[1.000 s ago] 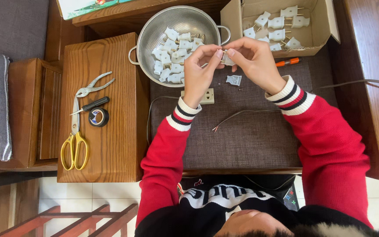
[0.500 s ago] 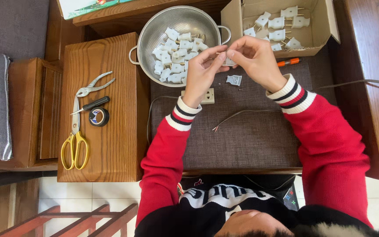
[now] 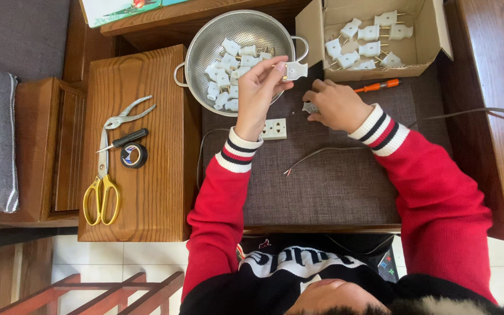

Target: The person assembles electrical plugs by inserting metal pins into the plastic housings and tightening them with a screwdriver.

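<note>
My left hand [image 3: 259,90] holds a small white plug [image 3: 294,70] up by the rim of a metal colander [image 3: 196,49] that holds several more white plugs. My right hand [image 3: 337,105] rests lower on the grey mat [image 3: 328,181], its fingertips on a small white plug part [image 3: 310,108]. A white socket [image 3: 274,129] lies on the mat just below my left wrist. A thin cable with a bared end [image 3: 316,154] runs across the mat under my right forearm.
A cardboard box [image 3: 433,35] with several white plugs sits at the top right, an orange-handled screwdriver [image 3: 378,86] in front of it. On the wooden box to the left lie pliers [image 3: 125,114], yellow-handled scissors [image 3: 101,186], a black tape roll [image 3: 133,156] and a small black screwdriver [image 3: 125,139].
My hands were together on one plug over the mat. They have separated: the left hand kept the plug raised, the right hand dropped to the mat onto the small part.
</note>
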